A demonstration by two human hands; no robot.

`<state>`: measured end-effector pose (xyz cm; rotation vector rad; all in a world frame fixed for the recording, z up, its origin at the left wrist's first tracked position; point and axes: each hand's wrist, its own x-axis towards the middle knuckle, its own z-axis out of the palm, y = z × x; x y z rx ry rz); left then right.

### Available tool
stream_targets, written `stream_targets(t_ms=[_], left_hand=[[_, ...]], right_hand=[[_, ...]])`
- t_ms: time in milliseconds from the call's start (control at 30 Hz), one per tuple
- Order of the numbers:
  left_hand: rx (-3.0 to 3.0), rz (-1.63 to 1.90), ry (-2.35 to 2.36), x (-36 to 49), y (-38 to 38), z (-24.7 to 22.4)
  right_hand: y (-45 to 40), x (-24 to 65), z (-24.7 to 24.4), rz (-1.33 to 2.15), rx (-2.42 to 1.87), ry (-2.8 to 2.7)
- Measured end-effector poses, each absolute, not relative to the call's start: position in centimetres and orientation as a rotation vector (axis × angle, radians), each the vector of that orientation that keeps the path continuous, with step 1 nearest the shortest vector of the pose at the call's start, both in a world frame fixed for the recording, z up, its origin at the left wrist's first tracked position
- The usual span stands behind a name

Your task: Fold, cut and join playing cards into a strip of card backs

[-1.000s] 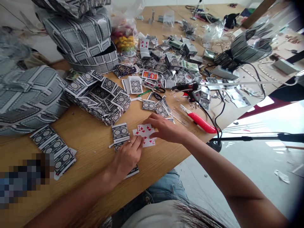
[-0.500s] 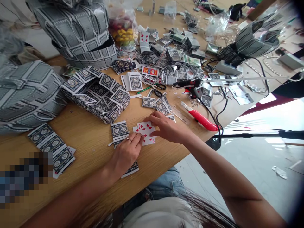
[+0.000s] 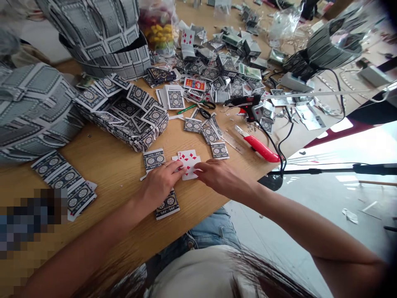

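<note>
A seven of diamonds playing card (image 3: 192, 157) lies face up on the wooden table, with another white card edge showing under it. My left hand (image 3: 163, 180), a ring on one finger, pinches the card's left side. At its right edge, the thumb and fingertips of my right hand (image 3: 215, 174) are closed on it. Beneath and beside my left hand runs a strip of patterned cards (image 3: 154, 158), partly hidden by the hand. A lone folded card piece (image 3: 220, 150) rests just beyond my right hand.
A card-built basket (image 3: 136, 116) stands ahead, with larger woven card bags (image 3: 37, 107) at left. To the right are a red utility knife (image 3: 262, 149), a black glue gun (image 3: 246, 105) with its cord, and scissors (image 3: 205, 112). Piled folded cards (image 3: 214, 72) lie behind.
My right hand has drawn back from the card's top toward its lower right edge, uncovering the folded piece behind. My left fingers now pinch the card's left side. The view has shifted slightly.
</note>
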<state>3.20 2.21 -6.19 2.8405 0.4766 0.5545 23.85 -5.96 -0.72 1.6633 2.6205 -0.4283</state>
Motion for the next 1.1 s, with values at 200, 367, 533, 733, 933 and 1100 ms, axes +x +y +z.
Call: stream_targets(t_ms=[200, 367, 533, 733, 933, 1100], left_hand=[[2.842, 0.53, 0.491, 3.4, 2.3, -6.4], [2.836, 0.514, 0.477, 3.4, 2.3, -6.3], [2.696, 0.495, 0.505, 3.2, 2.4, -6.0], [2.48, 0.538, 0.52, 3.4, 2.9, -5.5], [2.481, 0.49, 0.56, 3.5, 2.6, -4.7], [2.539, 0.406, 0.609, 3.5, 1.9, -4.3]], right_hand=[[-5.8, 21.4, 0.7, -0.004, 1.389, 2.5], [-7.0, 21.1, -0.3, 0.081, 1.521, 2.528], [-8.1, 22.7, -2.8, 0.071, 1.724, 2.68], [-8.5, 24.0, -4.4, -0.097, 1.991, 2.869], [-8.2, 23.8, -4.9, -0.369, 2.235, 2.868], [-7.9, 23.7, -4.7, -0.538, 2.292, 2.84]])
